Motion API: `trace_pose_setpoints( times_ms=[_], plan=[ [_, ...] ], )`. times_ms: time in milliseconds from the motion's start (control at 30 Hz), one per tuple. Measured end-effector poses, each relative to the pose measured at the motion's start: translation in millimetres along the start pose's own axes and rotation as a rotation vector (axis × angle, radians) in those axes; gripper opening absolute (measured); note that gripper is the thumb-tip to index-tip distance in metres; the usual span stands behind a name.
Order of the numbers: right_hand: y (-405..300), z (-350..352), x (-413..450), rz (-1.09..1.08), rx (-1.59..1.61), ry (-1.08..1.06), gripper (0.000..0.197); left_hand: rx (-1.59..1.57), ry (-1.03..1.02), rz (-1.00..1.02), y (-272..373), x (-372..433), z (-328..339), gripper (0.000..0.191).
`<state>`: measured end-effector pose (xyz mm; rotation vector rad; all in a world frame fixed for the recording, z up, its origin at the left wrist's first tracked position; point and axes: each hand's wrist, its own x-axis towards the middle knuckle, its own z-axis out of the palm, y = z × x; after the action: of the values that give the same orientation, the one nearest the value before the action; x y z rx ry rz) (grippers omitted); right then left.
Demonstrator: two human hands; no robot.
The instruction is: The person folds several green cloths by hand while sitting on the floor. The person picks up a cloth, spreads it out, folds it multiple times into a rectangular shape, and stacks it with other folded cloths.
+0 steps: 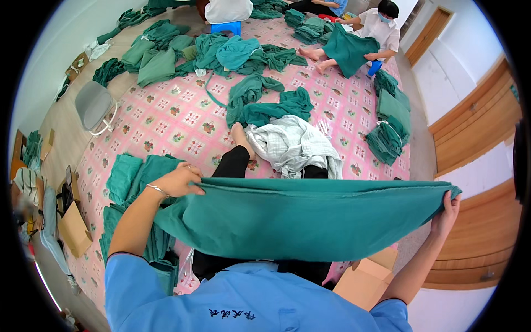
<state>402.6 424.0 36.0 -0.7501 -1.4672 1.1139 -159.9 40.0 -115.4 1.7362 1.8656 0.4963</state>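
Note:
A large green cloth [307,220] is stretched wide across my lap, doubled over, its upper edge nearly straight and its lower part sagging. My left hand [182,180] pinches its left end near the top edge. At the far right, my right hand [448,209] grips the other upper corner. Folded green cloths [124,178] lie in stacks beside and below my left forearm. Beyond the stretched cloth, a crumpled white cloth [294,143] covers part of my leg, with rumpled green cloths [269,103] just past it.
Heaps of green cloth [157,62] lie farther off on the pink patterned mat [191,120]. A seated person [379,31] holds another green cloth at the upper right. A grey chair [95,106] stands left, an open cardboard box [367,278] lower right, and green bundles [388,137] along the right edge.

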Motion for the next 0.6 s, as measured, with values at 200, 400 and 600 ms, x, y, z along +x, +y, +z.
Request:
trace_pose_setpoints(
  times_ms=[200, 400, 600],
  plan=[
    [-28, -17, -10, -0.057, 0.041, 0.061, 0.015, -0.031, 0.318, -0.107, 29, -60, -22, 0.024],
    [-57, -37, -33, -0.134, 0.070, 0.113, 0.018, 0.025, 0.840, 0.013, 51, -126, -44, 0.034],
    [-24, -47, 3, -0.074, -0.145, 0.132, 0.024, 0.192, 0.852, -0.092, 54, -121, -61, 0.039]
  ],
)
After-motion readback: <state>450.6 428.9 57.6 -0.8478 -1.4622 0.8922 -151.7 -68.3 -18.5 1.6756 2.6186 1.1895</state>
